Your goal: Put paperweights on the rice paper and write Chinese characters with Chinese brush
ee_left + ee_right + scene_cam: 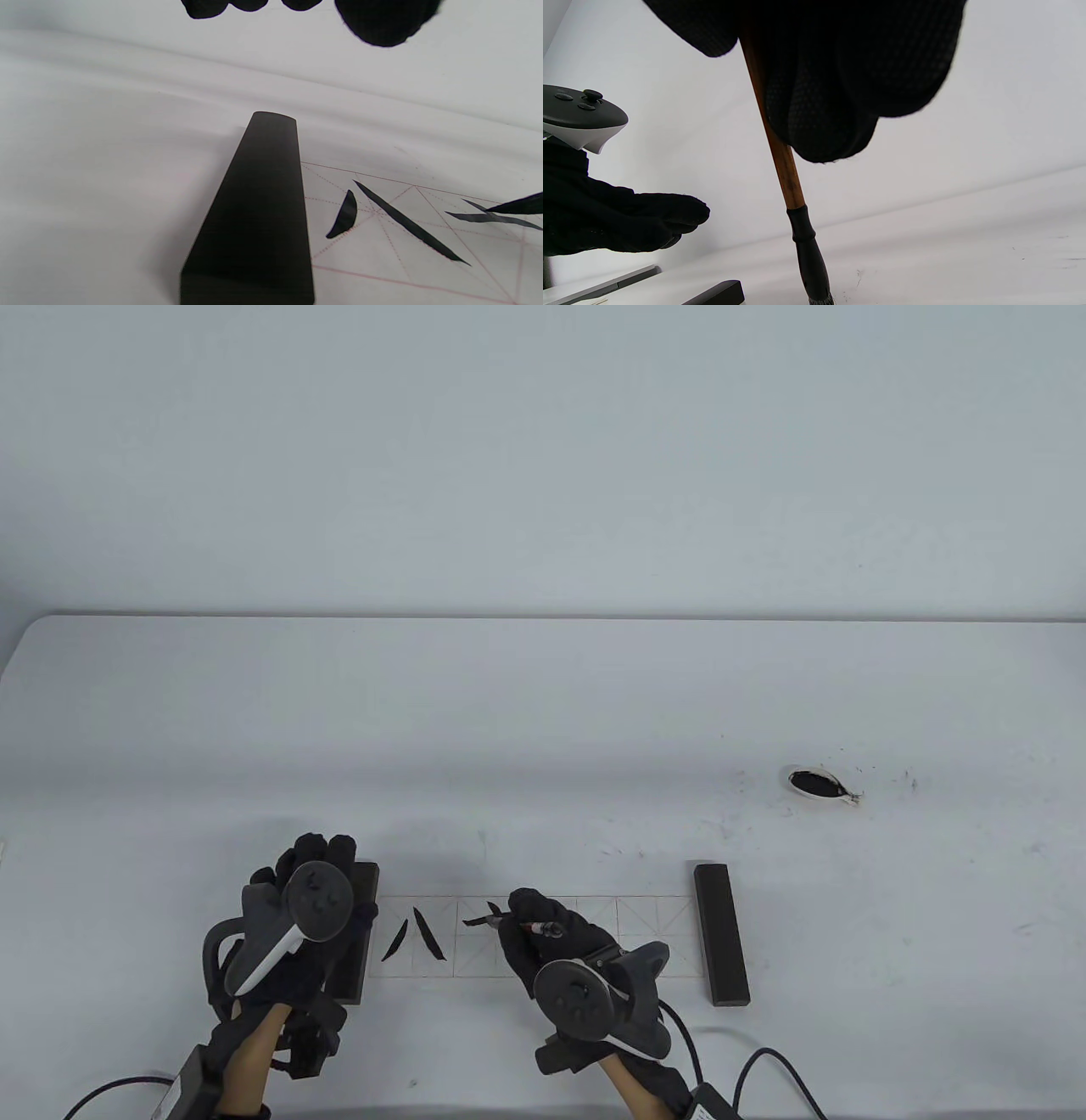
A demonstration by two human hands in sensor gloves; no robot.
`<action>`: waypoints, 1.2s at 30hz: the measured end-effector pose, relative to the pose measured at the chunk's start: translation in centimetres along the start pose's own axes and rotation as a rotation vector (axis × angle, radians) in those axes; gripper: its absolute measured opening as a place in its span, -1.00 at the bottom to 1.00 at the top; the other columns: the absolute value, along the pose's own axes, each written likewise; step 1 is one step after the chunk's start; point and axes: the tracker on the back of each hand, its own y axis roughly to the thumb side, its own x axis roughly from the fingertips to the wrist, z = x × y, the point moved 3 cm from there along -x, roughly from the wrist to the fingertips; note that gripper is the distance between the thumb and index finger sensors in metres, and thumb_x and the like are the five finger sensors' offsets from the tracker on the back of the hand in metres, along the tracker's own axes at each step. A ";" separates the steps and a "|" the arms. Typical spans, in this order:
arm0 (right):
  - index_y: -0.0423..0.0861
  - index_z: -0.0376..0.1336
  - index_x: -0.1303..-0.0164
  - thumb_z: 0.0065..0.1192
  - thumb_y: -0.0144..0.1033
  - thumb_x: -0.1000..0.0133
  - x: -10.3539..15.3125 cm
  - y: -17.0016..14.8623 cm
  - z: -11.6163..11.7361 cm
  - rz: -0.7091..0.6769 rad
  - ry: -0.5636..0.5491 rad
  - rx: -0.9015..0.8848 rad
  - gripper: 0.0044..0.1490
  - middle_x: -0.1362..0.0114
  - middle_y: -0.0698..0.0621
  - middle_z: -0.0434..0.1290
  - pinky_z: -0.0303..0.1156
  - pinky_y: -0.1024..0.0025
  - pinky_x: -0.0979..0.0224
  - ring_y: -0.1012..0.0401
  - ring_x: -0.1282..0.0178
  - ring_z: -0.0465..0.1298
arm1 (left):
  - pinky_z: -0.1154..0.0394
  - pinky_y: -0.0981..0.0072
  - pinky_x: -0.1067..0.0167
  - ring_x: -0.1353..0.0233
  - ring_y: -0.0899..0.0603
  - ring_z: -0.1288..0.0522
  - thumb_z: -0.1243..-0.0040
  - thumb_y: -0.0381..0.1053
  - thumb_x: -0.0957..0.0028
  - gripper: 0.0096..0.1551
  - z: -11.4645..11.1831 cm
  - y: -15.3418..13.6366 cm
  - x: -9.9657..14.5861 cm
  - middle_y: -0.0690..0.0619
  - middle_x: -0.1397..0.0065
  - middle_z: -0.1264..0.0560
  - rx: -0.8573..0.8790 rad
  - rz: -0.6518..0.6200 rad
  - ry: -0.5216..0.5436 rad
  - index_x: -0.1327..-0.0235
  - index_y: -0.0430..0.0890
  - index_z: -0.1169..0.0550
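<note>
A strip of gridded rice paper (594,937) lies near the table's front edge. A dark paperweight (360,935) sits on its left end, another dark paperweight (721,933) on its right end. My left hand (322,857) hovers flat over the left paperweight (258,220) with fingers (382,21) straight; the right wrist view shows a gap under it. My right hand (530,912) grips the wooden brush (780,161), its dark tip (492,912) on the second cell. Two black strokes (416,937) fill the first cell (382,212).
A small dish of black ink (819,785) stands at the back right, with ink specks around it. Cables (764,1069) trail from both wrists at the front edge. The left hand's tracker (581,114) shows in the right wrist view.
</note>
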 end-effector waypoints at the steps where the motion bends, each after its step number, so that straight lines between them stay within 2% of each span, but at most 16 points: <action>1: -0.24 0.32 -0.21 0.07 -0.12 -0.22 0.0 0.0 0.0 -0.001 0.004 0.000 -0.46 -0.06 -0.16 0.62 0.62 0.35 0.12 0.11 0.12 0.69 | 0.27 -0.12 -0.67 -0.83 -0.28 0.10 0.07 0.30 -0.11 0.01 0.0 0.0 0.0 -0.05 -0.85 0.20 0.000 0.000 -0.001 -0.77 0.19 0.17; 12: -0.24 0.36 -0.14 0.08 -0.11 -0.21 0.0 0.9 -0.1 -0.033 0.065 -0.028 -0.48 0.01 -0.15 0.65 0.62 0.37 0.17 0.12 0.19 0.70 | 0.27 -0.12 -0.67 -0.83 -0.29 0.10 0.08 0.30 -0.11 0.01 -0.1 0.0 0.0 -0.05 -0.85 0.20 0.001 0.003 -0.007 -0.77 0.18 0.17; 16: -0.23 0.37 -0.12 0.08 -0.11 -0.21 0.0 1.2 -0.3 -0.039 0.106 -0.117 -0.48 0.03 -0.13 0.66 0.62 0.38 0.18 0.14 0.21 0.70 | 0.27 -0.12 -0.67 -0.83 -0.28 0.10 0.07 0.30 -0.11 0.01 -0.1 0.0 0.0 -0.05 -0.85 0.20 -0.001 0.003 -0.009 -0.77 0.18 0.16; 19: -0.24 0.37 -0.13 0.08 -0.11 -0.21 -0.1 0.6 -0.9 -0.004 0.067 -0.188 -0.48 0.02 -0.14 0.65 0.62 0.37 0.18 0.13 0.20 0.70 | 0.27 -0.12 -0.67 -0.83 -0.28 0.10 0.07 0.30 -0.11 0.01 -0.1 0.0 -0.1 -0.05 -0.85 0.20 0.002 0.004 -0.009 -0.77 0.19 0.17; 23: -0.24 0.35 -0.16 0.07 -0.11 -0.22 -0.2 -0.3 -1.2 0.023 0.034 -0.134 -0.47 -0.01 -0.15 0.64 0.62 0.36 0.16 0.12 0.17 0.69 | 0.27 -0.12 -0.67 -0.83 -0.28 0.10 0.07 0.30 -0.11 0.01 -0.1 0.0 -0.1 -0.05 -0.85 0.20 0.000 0.003 -0.008 -0.77 0.19 0.17; 36: -0.25 0.34 -0.19 0.07 -0.13 -0.22 -0.3 -0.7 -0.4 0.045 0.075 -0.046 -0.47 -0.05 -0.16 0.63 0.61 0.33 0.12 0.10 0.12 0.69 | 0.27 -0.13 -0.67 -0.83 -0.29 0.10 0.07 0.30 -0.11 0.01 -0.2 0.0 -0.1 -0.05 -0.85 0.20 -0.001 0.001 -0.007 -0.77 0.18 0.16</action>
